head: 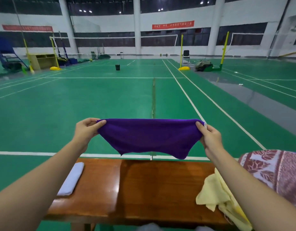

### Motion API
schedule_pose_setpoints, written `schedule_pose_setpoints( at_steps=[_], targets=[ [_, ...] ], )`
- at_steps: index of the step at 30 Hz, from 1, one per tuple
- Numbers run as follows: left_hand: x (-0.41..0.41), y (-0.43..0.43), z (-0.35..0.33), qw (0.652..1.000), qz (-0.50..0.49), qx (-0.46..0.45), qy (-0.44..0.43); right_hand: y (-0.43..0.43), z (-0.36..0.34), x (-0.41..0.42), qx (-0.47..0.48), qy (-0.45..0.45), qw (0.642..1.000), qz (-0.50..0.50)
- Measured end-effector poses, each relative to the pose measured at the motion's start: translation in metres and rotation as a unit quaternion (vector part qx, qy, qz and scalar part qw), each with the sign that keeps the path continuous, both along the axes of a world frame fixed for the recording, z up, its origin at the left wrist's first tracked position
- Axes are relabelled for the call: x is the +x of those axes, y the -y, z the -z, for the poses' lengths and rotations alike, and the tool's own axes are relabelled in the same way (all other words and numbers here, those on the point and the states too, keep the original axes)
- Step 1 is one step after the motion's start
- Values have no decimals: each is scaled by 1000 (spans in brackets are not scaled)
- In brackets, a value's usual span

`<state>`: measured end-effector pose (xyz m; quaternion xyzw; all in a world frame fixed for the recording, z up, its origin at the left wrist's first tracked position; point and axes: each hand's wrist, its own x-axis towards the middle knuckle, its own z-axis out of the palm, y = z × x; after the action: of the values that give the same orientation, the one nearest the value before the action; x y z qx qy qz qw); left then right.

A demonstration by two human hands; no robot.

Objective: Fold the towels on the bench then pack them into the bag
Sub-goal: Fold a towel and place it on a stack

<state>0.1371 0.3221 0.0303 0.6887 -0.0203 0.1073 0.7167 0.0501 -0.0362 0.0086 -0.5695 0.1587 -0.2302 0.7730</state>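
Fingers point(100, 123): both sets clamped on the purple towel point(149, 137). Left hand point(87, 129) pinches the top left corner, right hand point(210, 137) the top right one, thumbs on the face toward me.
Towel position: in the air, stretched between my hands out beyond the far edge of the bench point(160, 184). It touches no wood that I can see.
Towel state: top edge nearly level, middle sagging. The lower right corner hangs lower than the lower left. A small white tag point(205, 125) shows at my right thumb.
Step in hand (judged): squaring the cloth before the next fold.
Method note: pull the top edge taut and level both hands so the lower corners even out. Then either bring corner to corner or lay it flat on bare wood and crease there.
Bench, left end: a folded white towel point(72, 179) lies lengthwise, apart from my forearm.
Bench, right end: an unfolded yellow towel point(215, 194) is heaped and spills over the near edge.
Far right: patterned maroon-and-white cloth point(274, 170); towel or bag, I cannot tell.
Open room: bare wood between the white and yellow towels, in the middle of the bench.
Edge risk (judged): a hem laid past the far edge could slide off to the court floor point(77, 105).
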Motion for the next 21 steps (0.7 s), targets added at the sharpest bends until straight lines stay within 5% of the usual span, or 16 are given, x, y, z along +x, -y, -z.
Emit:
schedule_pose_setpoints(
  at_steps=[9,21],
  targets=[
    [-85,-10,106,993,-26,40,-107,-14,100,-87,-26,-123,992,9],
    [-82,-6,169,972,13,163,-170,-22,159,-92,-247,-216,944,-1]
  ],
)
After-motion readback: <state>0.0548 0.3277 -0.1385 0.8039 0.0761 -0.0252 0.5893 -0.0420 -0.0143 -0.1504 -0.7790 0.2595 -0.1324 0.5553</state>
